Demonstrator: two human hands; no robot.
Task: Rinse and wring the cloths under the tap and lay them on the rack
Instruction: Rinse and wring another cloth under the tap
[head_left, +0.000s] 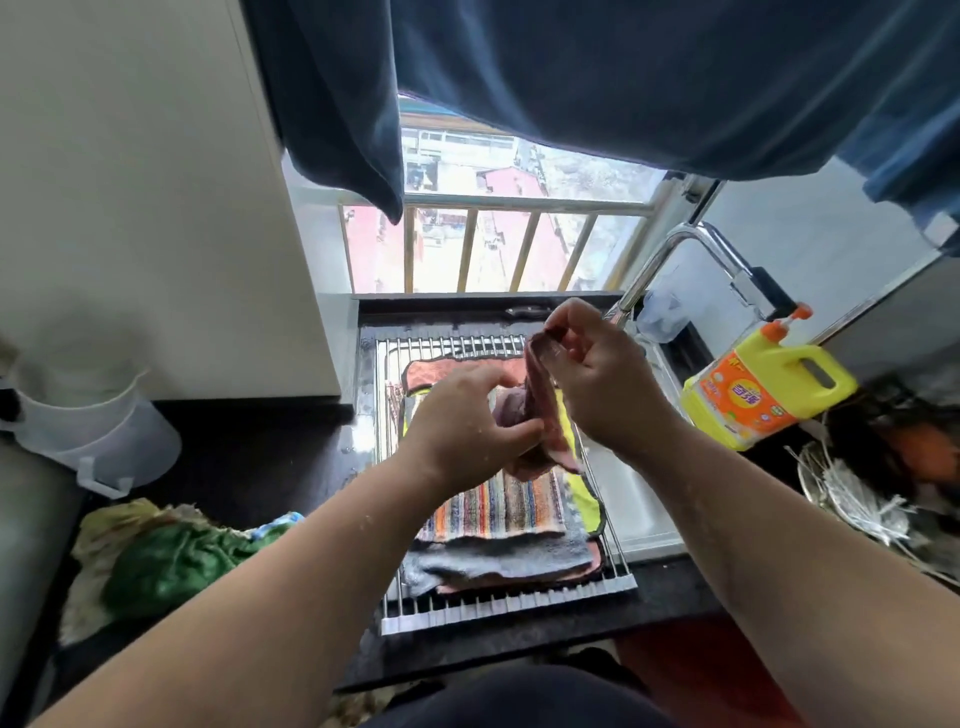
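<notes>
A dull pink-brown cloth (540, 410) hangs between my two hands above the rack. My right hand (597, 384) pinches its top edge, and my left hand (467, 426) grips its lower part. Under them the metal roll-up rack (509, 603) spans the sink and carries several cloths: a striped cloth (498, 506), a grey cloth (498, 558), a yellow cloth (584, 493) and an orange cloth (447, 371) at the far end. The chrome tap (670, 254) arches over from the right, and I see no water running from it.
A yellow detergent bottle (763, 395) stands right of the sink (634, 499). A clear plastic jug (88, 421) and a green crumpled cloth (176, 556) lie on the dark counter at left. Metal wire utensils (852, 499) sit at right. Dark laundry (623, 73) hangs overhead by the window.
</notes>
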